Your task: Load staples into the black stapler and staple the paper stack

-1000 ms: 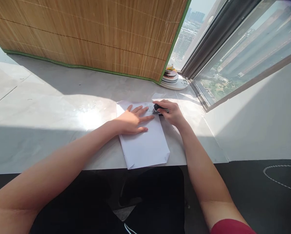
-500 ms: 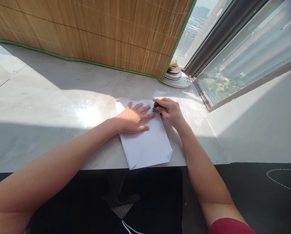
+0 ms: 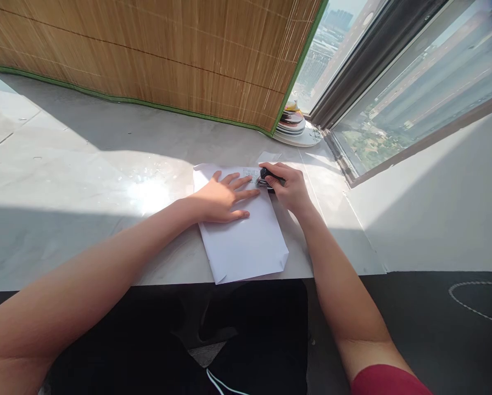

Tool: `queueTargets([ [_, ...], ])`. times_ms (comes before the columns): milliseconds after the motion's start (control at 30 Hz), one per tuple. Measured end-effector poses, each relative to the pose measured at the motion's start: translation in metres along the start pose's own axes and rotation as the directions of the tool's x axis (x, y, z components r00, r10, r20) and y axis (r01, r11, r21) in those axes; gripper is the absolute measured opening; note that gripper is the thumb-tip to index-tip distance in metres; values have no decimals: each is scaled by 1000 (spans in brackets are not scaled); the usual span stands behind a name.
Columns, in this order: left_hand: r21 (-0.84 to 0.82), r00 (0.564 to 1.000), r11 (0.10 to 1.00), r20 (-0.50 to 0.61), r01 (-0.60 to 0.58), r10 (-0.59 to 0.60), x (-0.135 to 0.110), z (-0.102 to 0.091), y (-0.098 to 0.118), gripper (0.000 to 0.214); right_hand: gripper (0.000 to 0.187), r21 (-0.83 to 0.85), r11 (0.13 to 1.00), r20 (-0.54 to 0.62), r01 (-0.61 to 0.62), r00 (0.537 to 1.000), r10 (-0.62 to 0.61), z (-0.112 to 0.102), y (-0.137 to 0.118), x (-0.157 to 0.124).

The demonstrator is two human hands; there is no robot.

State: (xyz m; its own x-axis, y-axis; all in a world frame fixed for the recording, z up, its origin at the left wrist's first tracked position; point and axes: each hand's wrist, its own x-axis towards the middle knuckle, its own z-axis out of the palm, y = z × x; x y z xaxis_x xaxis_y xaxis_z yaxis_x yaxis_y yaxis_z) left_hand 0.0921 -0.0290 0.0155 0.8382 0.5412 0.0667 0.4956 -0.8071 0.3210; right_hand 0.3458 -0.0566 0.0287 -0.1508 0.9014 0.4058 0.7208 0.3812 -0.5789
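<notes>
White folded paper (image 3: 246, 247) lies on the pale stone surface, its near corners creased and its near end at the front edge. Flat on its upper left part rests my left hand (image 3: 223, 198), palm down with the fingers spread. Small dark print (image 3: 251, 174) shows near its far right corner, just beyond my fingertips. My right hand (image 3: 289, 186) is closed round a small black stapler (image 3: 266, 178) at the paper's right edge. The stapler's metal nose points left over the paper, and the palm hides its rear part.
A bamboo mat (image 3: 155, 55) with green edging stands across the far side. Stacked plates (image 3: 297, 131) sit in the corner beside the window frame (image 3: 378, 55). A white wall (image 3: 443, 197) rises on the right. Behind my right hand lies a small pale slip (image 3: 269, 157).
The stapler's black top appears slightly raised, with more of its metal part and base showing. My left hand stays flat on the paper. The whole view has shifted a little.
</notes>
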Motion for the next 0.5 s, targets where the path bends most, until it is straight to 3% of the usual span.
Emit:
queueTargets([
  [500, 20, 999, 999, -11, -34, 34, 0, 3, -2, 67, 37, -48, 998, 66, 40, 997, -37, -3, 0, 0],
])
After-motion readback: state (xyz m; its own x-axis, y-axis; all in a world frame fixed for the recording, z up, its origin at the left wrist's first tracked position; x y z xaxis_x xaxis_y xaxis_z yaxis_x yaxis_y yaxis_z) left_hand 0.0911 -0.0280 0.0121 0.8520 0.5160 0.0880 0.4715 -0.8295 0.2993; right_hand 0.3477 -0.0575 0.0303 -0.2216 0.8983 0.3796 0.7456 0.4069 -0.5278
